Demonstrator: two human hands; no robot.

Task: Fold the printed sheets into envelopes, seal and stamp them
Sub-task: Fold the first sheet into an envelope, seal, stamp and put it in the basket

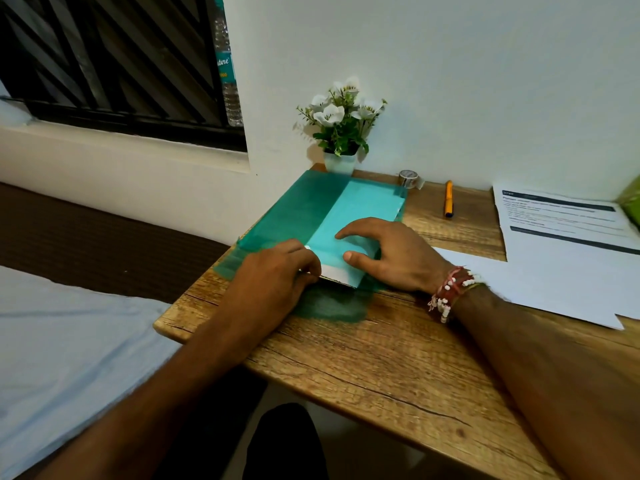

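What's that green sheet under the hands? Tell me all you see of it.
The green sheet looks thin and see-through; wood grain shows through its near edge. It lies flat at the far left corner of the desk, its right part folded into a paler turquoise panel with a white near edge. The left hand pinches that edge; the right hand rests on the panel.

The folder point(304, 209) is teal, the table point(381, 358) wood-grained, the pen point(449, 199) orange, the flowers point(341, 109) white.
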